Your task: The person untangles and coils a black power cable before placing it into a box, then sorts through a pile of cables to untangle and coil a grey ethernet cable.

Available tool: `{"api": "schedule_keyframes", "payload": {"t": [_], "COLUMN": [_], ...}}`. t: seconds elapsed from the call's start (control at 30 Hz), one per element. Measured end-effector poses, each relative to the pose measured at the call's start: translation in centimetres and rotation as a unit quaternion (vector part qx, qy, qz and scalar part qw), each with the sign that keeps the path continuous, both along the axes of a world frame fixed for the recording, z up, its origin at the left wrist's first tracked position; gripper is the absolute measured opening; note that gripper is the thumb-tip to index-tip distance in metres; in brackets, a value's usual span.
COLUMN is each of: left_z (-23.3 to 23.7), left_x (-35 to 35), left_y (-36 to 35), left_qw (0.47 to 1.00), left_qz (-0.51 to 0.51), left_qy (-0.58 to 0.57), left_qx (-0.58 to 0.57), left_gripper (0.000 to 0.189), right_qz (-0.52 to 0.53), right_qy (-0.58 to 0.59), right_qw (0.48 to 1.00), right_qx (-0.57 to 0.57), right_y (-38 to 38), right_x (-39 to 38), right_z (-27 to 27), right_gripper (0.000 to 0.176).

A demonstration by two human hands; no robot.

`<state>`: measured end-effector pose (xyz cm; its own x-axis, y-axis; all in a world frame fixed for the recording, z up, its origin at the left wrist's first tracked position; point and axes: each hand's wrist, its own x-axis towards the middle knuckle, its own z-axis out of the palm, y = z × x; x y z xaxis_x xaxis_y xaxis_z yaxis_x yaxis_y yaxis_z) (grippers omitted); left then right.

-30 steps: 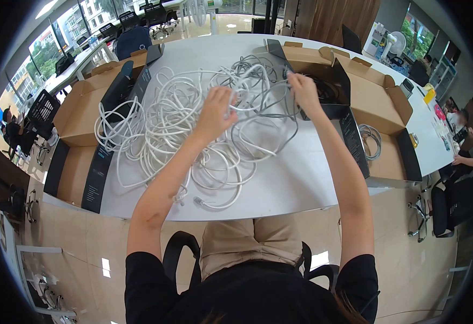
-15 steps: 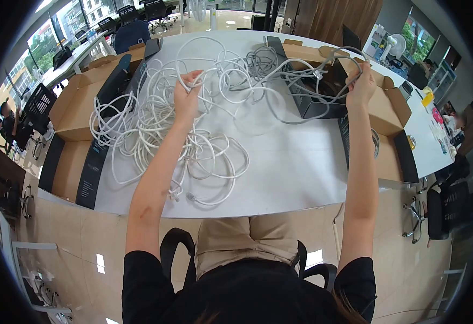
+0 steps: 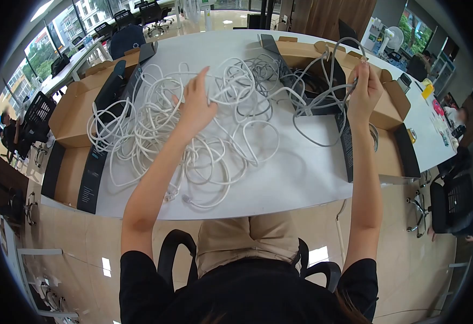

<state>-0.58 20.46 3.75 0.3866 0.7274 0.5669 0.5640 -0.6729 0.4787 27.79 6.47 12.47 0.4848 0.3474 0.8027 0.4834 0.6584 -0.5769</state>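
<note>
My right hand (image 3: pixel 367 93) is raised over the right-hand box, its fingers closed on a grey cable (image 3: pixel 313 139) that hangs in loops to its left. My left hand (image 3: pixel 197 107) hovers at the far side of a big tangle of white cables (image 3: pixel 150 129), fingers stretched out and apart with nothing in them. Clear plugs (image 3: pixel 173 193) lie at the tangle's near end. Between the hands, more white loops (image 3: pixel 237 81) meet a coiled grey bundle (image 3: pixel 265 69) at the back.
An open cardboard box with black sides (image 3: pixel 66 173) stands at the left table edge. On the right, another open box (image 3: pixel 390 154) holds some grey cable (image 3: pixel 374 137). A dark box (image 3: pixel 323 107) with cables inside sits behind. Several chairs and people are in the background.
My left hand has let go of the white cable and its fingers have spread. White loops have dropped onto the table. My right hand keeps the grey cable and has shifted slightly.
</note>
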Motion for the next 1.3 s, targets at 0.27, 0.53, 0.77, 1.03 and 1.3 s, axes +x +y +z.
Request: {"api": "schedule_keyframes", "payload": {"t": [0.27,0.53,0.77,1.03,1.3], "left_z": [5.7,0.9,0.6,0.2,-0.1], "left_x": [2.4,9.5,9.5,3.0,1.3], "left_y": [-10.6,-5.8,-2.4,4.3,8.9], "left_qw": [0.971,0.92,0.95,0.995,0.987], "left_qz": [-0.022,-0.242,-0.248,-0.021,0.032], "left_qy": [0.236,0.179,0.089,-0.005,0.004], "left_qx": [-0.017,0.251,0.167,0.098,0.16], "left_gripper": [0.067,0.038,0.022,0.015,0.025], "right_qz": [0.026,0.014,-0.055,-0.051,-0.1], "right_qy": [-0.043,-0.103,-0.209,-0.111,0.019], "right_qw": [0.999,0.995,0.97,0.989,0.991], "right_qx": [-0.005,0.003,-0.107,-0.086,0.083], "right_y": [-1.4,-2.8,-4.2,-5.3,-9.7], "right_x": [-1.4,-3.2,-2.7,-0.9,3.3], "right_z": [-1.1,-2.3,-4.1,-4.4,-0.7], "right_gripper": [0.025,0.021,0.025,0.023,0.023]}}
